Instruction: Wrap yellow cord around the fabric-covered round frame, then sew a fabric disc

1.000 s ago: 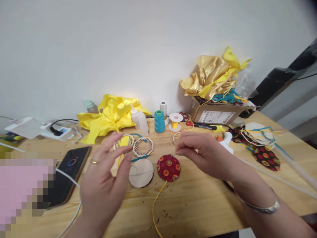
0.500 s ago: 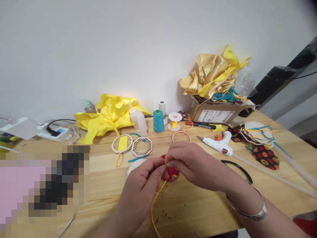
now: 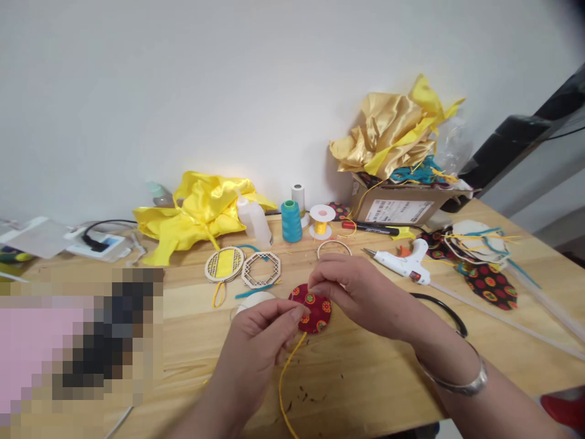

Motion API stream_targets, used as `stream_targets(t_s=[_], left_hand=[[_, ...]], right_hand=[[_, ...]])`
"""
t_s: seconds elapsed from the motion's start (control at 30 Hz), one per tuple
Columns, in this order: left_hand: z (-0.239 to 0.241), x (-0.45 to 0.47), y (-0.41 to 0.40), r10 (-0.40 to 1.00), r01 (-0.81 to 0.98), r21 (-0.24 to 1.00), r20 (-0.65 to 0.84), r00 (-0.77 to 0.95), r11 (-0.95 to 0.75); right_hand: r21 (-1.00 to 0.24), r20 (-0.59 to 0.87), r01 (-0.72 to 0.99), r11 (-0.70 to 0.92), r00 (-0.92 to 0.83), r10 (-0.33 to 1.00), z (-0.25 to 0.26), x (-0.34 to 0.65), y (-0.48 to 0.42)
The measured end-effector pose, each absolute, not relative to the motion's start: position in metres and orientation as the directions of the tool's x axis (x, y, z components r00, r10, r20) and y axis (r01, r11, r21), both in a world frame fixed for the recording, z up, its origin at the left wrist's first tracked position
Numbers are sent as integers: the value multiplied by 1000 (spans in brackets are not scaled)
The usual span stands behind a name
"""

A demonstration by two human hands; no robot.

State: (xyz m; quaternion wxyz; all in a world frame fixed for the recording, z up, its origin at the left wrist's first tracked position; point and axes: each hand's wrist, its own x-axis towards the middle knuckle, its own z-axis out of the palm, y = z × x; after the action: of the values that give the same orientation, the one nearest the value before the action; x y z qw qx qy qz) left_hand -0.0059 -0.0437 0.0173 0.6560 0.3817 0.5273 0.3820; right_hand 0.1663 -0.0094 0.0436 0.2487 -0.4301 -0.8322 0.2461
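Observation:
A round red patterned fabric disc [image 3: 319,319] shows between and just beyond my hands, and a yellow cord [image 3: 286,378] trails from its lower edge toward me. My left hand [image 3: 260,341] is pinched, thumb against forefinger, in front of the disc's left part. At the disc's upper right edge, the fingertips of my right hand [image 3: 351,292] are also pressed together. Whatever is in either pinch is too small to make out. Whether the disc rests on the table or is held up, I cannot tell. A white disc [image 3: 256,300] lies partly behind my left hand.
Beyond my hands lie an octagonal wooden frame [image 3: 261,270], an oval lattice piece [image 3: 223,264] and a thin hoop [image 3: 335,249]. A teal thread cone [image 3: 291,221] and yellow cord spool [image 3: 322,222] stand behind. Right are a glue gun [image 3: 406,263] and a cardboard box [image 3: 365,204].
My hands have drawn slightly apart, the right one up and the left one a little down. More of the red disc's face now shows between them.

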Motion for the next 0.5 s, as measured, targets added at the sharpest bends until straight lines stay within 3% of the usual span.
stream_targets(t_s=[0.5], left_hand=[[14,-7,-43,924,-122,916,-372,90,381]], right_hand=[[-614,234,593,521,-493,838,40,168,-6]])
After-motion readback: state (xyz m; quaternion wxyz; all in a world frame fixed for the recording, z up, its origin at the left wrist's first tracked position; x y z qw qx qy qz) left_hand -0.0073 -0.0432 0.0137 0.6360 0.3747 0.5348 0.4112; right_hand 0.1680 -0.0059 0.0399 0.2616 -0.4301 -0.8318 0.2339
